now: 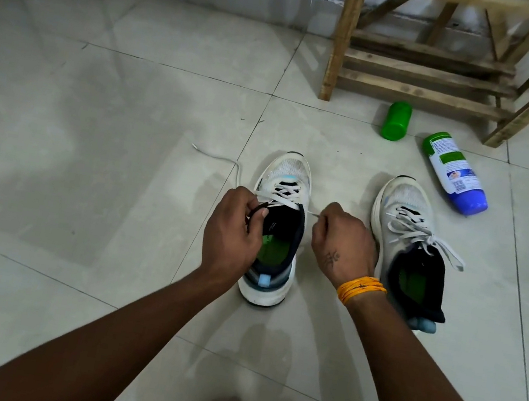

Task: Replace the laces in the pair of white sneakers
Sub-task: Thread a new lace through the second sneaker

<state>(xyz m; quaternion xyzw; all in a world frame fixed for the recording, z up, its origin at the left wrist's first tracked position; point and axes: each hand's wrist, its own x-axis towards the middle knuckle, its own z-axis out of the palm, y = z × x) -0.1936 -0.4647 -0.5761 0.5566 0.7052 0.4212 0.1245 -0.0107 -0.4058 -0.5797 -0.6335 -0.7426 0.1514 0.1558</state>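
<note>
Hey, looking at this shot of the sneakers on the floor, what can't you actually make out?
Head view only:
- Bottle label: print too small to read.
- Right sneaker inner side: hidden behind the right hand.
- Left sneaker upper eyelets: covered by the left hand.
- Wooden rack: cut off by the top edge.

Home: tiled floor (92, 138), wooden rack (425, 70)

Glossy tiled floor (92, 138), rough wooden rack (425, 70), mesh-cloth sneakers (290, 173), shiny plastic bottles (396, 120).
</note>
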